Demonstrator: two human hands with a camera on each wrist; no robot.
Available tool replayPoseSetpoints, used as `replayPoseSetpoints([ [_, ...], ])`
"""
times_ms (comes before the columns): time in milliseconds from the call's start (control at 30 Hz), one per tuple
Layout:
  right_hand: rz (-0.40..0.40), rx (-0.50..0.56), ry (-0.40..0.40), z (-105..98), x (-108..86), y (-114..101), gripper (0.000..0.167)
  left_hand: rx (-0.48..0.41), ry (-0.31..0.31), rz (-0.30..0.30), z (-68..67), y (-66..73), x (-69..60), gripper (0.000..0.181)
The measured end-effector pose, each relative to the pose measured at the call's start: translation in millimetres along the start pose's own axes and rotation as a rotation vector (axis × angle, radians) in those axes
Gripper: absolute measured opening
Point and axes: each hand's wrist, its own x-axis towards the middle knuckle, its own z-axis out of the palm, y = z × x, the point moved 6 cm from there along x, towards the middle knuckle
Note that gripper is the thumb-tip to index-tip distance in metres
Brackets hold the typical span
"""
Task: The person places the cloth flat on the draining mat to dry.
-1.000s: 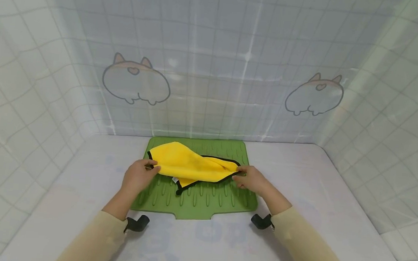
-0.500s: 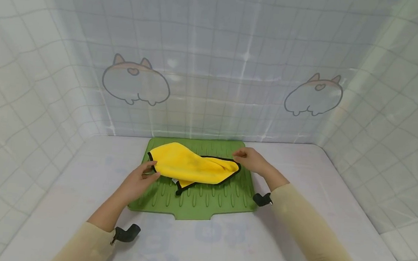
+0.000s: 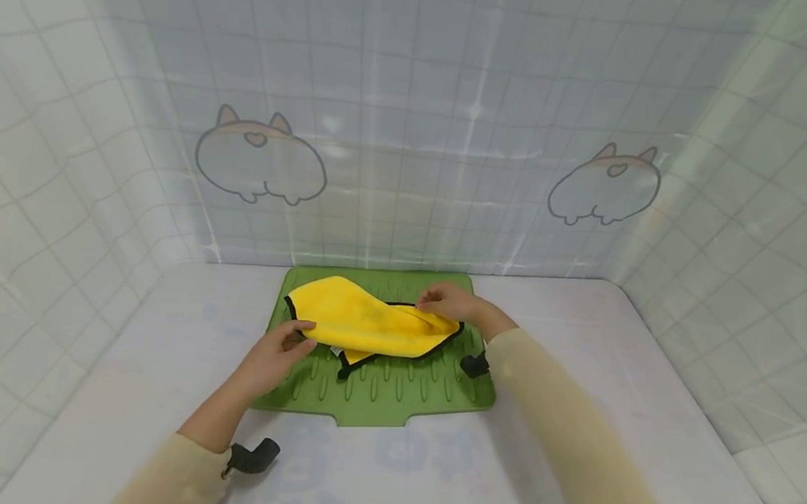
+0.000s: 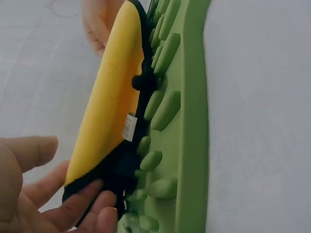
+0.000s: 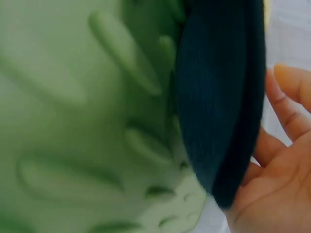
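Observation:
A yellow cloth [image 3: 361, 320] with black edging lies folded and rumpled on a green ribbed mat [image 3: 376, 406]. At the cloth's left end is my left hand [image 3: 270, 359], thumb apart from the fingers; the left wrist view has its fingertips against the black edge of the cloth [image 4: 104, 102], near a white tag [image 4: 129, 127]. My right hand [image 3: 453, 301] is over the cloth's right part, fingers bent loosely. In the right wrist view the hand [image 5: 282, 174] is beside the cloth's dark underside [image 5: 214, 97], thumb and fingers not closed on it.
The mat lies on a white table [image 3: 575, 427] with faint print. Behind it and at both sides hang pale grid-patterned curtains [image 3: 414, 125], the back one with two cartoon animal drawings. A black device is strapped at each wrist.
My right hand has let go of the cloth's right corner, risen and moved left over the cloth. My left hand has loosened its pinch and shifted slightly. The cloth has hardly moved.

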Motion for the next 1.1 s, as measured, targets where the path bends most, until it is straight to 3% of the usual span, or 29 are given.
replayPoseSetpoints([
  [133,0.003,-0.017,-0.014,6,3.0,-3,0.020,0.018,0.062,0.022,-1.2,0.6,4.4,0.039],
  [300,0.011,-0.023,0.028,4,2.1,-2,0.020,-0.009,0.134,0.022,-4.2,2.8,8.8,0.036],
  [533,-0.023,0.091,0.039,-4,-2.6,0,0.023,-0.053,0.211,0.014,-13.3,1.1,13.2,0.035],
  [733,-0.026,0.200,-0.015,-9,-12.3,2,0.029,-0.051,0.227,0.026,-21.1,-0.4,17.9,0.039],
  [933,0.006,0.208,-0.081,-10,-23.5,5,0.030,-0.033,0.230,0.020,-26.4,-2.2,20.5,0.041],
  [1100,-0.012,0.221,-0.044,-19,-29.8,8,0.035,-0.019,0.207,0.001,-30.8,-4.6,22.5,0.044],
])
